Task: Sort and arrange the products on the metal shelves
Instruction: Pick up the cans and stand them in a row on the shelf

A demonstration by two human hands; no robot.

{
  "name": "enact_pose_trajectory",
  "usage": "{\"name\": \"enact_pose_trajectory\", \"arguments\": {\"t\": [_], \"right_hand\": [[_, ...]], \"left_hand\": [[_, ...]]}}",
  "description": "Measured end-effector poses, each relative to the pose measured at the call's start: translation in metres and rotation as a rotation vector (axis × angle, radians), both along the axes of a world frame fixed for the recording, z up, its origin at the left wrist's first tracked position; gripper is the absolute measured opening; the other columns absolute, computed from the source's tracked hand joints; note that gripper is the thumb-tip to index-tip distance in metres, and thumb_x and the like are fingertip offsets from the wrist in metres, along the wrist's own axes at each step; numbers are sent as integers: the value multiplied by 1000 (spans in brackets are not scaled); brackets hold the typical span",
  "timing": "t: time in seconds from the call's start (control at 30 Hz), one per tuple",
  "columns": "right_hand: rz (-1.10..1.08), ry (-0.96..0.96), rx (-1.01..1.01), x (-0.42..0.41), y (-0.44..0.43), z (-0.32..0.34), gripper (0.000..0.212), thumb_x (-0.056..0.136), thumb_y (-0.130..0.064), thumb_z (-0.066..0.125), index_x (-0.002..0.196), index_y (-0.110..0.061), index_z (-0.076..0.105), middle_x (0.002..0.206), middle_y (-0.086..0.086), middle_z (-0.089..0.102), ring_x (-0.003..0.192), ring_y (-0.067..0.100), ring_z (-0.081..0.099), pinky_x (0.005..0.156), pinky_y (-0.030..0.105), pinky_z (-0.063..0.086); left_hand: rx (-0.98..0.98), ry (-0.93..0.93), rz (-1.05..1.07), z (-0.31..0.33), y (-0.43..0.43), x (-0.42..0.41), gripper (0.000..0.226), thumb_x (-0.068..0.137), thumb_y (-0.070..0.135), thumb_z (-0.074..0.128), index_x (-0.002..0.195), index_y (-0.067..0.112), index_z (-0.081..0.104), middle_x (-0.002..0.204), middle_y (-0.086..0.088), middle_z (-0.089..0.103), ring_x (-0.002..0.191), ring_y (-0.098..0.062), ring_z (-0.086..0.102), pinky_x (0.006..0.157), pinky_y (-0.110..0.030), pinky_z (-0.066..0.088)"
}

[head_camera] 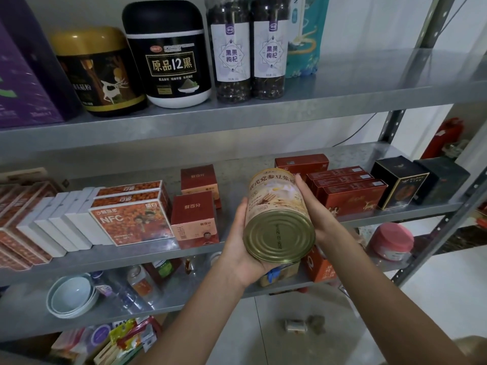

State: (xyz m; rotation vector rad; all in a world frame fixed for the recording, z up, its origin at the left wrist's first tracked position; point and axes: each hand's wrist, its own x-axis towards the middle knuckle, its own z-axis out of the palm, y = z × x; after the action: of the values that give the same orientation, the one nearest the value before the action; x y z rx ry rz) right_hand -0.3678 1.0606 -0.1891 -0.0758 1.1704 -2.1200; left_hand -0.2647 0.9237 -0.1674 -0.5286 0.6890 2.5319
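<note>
The person stands close to the metal shelves, holding a tin can (276, 204) in both hands just in front of the middle shelf (237, 177), a little right of its centre. The can is tipped over, its ribbed gold bottom facing the person and its beige label turned upward. The left hand (238, 248) cups it from below and on the left, fingers wrapped round the lower rim. The right hand (320, 214) grips the opposite side, fingers lying along the label.

Behind the can, a bare patch of the middle shelf shows. Towards that shelf's left end stand orange boxes (129, 219) with white boxes (66, 222) packed against them, and just left of the can are two small red boxes (193, 219), one behind the other. Dark red cartons (353, 193) line up right of the can, and black boxes (399, 184) sit at the right end.

On the top shelf (342, 83), from the left, are a purple box (23, 83), a gold-lidded jar (97, 72), a black jar (171, 59), two clear bottles (232, 48) of dark contents and a teal pouch (305, 40). Stacked bowls (71, 296) rest near the left end of the lower shelf (26, 312).
</note>
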Motion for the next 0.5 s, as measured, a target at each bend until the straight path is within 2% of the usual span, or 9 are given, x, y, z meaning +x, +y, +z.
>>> {"name": "enact_pose_trajectory", "arguments": {"t": [0.13, 0.23, 0.37, 0.4, 0.5], "right_hand": [[-60, -15, -18, -1, -6, 2, 70, 80, -61, 63, 119, -4, 68, 119, 22, 67, 105, 34, 68, 77, 41, 58], [-78, 0, -2, -3, -5, 1, 68, 79, -61, 63, 116, -4, 70, 118, 23, 67, 105, 35, 68, 77, 42, 58], [-104, 128, 137, -6, -1, 6, 75, 76, -61, 65, 124, -4, 63, 121, 25, 65, 111, 39, 64, 97, 49, 52], [-119, 193, 202, -7, -1, 8, 76, 73, -62, 67, 124, -5, 62, 118, 24, 67, 109, 38, 66, 95, 48, 53], [-111, 329, 324, -8, -1, 12, 80, 63, -65, 74, 119, -7, 66, 108, 17, 72, 100, 32, 70, 84, 38, 58]], "left_hand": [[18, 0, 0, 2, 0, 0, 75, 79, 66, 59, 114, 0, 68, 108, -24, 69, 84, -37, 71, 70, -49, 60], [-59, 8, -26, 0, -4, -2, 75, 81, 68, 56, 118, 3, 66, 113, -25, 68, 90, -38, 71, 75, -50, 60], [-234, 61, -30, -2, -9, -4, 61, 78, 62, 54, 99, 10, 78, 109, -20, 71, 92, -34, 72, 76, -49, 59], [-286, 79, -28, -2, -10, -4, 58, 80, 61, 54, 101, 12, 78, 108, -18, 72, 94, -33, 72, 77, -49, 59], [-388, 113, -41, 0, -12, -3, 65, 81, 65, 56, 122, 15, 65, 115, -16, 70, 102, -31, 70, 84, -48, 56]]}}
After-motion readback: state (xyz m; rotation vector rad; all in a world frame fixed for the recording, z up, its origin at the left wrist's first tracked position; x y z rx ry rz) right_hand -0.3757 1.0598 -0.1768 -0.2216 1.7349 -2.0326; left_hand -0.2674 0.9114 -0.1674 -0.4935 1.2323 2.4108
